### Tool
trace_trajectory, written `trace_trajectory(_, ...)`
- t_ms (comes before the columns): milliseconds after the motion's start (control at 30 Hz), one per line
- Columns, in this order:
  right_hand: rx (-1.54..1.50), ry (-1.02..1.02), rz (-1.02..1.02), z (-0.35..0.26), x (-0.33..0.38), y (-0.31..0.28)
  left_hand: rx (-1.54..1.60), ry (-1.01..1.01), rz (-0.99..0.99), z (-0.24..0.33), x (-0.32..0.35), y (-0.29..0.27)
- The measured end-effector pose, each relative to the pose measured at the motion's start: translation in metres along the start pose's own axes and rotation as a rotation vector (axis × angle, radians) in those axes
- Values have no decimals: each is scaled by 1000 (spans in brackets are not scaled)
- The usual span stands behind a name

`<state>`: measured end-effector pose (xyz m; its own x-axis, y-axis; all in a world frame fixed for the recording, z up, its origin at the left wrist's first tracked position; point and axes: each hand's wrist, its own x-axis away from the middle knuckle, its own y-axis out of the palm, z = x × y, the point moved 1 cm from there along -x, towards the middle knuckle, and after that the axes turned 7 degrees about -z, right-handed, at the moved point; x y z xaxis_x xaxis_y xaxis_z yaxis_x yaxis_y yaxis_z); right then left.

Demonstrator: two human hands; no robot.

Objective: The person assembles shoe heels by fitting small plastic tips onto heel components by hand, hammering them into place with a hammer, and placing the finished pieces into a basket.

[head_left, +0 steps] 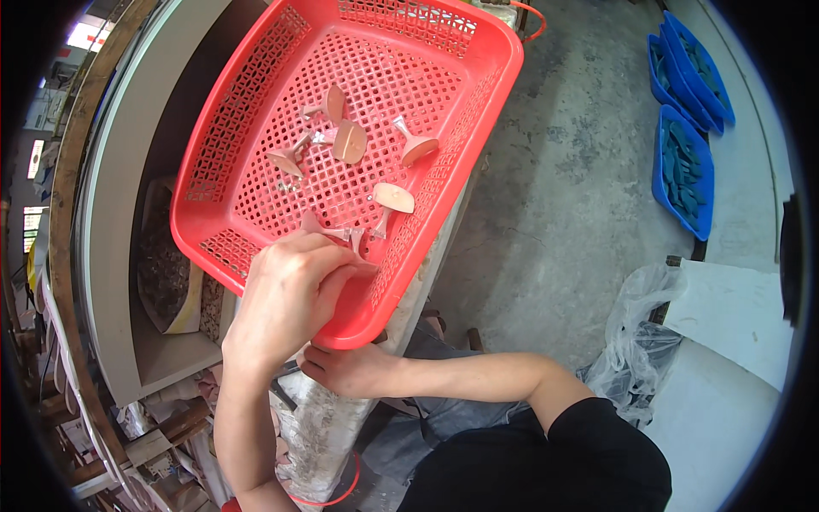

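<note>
The red perforated basket [256, 119] is gripped underneath by the right hand [354, 369]; a small tan stemmed piece [341, 232] is pinched by the left hand [286, 294].

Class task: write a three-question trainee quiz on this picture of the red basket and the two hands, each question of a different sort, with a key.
1. True or false: the red basket holds several small tan pieces.
2. Which hand reaches over the basket's near rim to the pieces? A. left hand B. right hand
3. What colour are the trays on the concrete floor?

Key: 1 true. 2 A; the right hand sits under the basket's near corner. 3 blue.
</note>
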<state>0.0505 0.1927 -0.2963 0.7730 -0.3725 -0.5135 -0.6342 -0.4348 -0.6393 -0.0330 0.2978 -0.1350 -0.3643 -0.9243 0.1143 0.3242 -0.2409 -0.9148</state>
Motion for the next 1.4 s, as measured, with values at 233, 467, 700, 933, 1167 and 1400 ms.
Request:
trace_trajectory(233,31,-18,-34,-3,4,-4,-72,-35,262,3,6,6)
trace_trajectory(467,-6,-35,34,-2,-5,-7,18,-228,685,-1,68,-17)
trace_trajectory(700,26,-34,15,-5,-19,-12,307,-779,1031,-22,255,5)
trace_trajectory(933,67,-72,7,-11,-18,-8,283,-1072,948,-12,369,94)
trace_trajectory(1167,94,-76,-4,-17,-20,-4,171,-1055,876,-5,385,107)
trace_trajectory(1400,173,-75,-2,-22,-24,1,222,-1110,980,19,404,133)
